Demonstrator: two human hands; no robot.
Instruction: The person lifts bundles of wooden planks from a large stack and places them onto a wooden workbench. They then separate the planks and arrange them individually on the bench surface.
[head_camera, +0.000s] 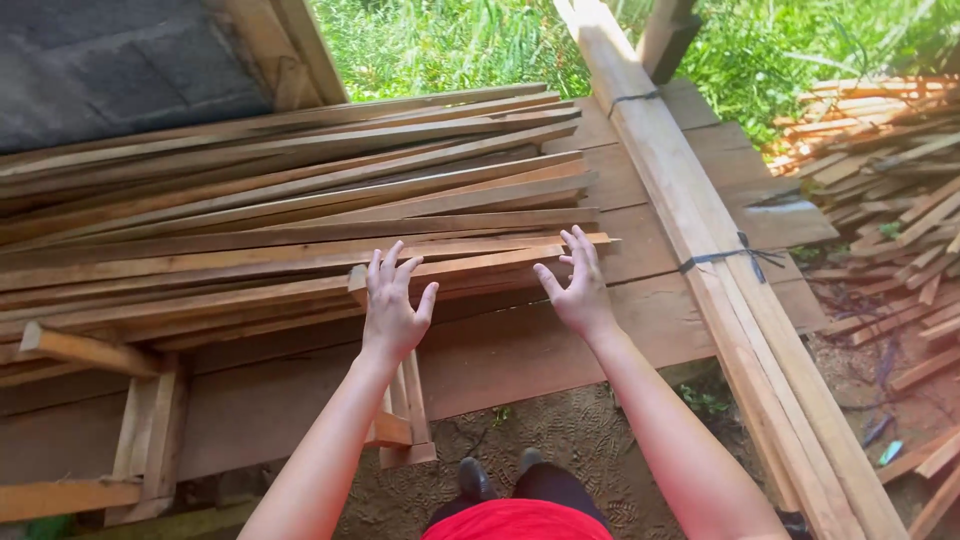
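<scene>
Both hands, left (392, 305) & right (578, 285), spread wide, holding nothing, over wood strips (300, 215); should grab near ends, lift level.

No packages, labels, signs or screens show anywhere in this view; nothing here carries print or a display
</scene>
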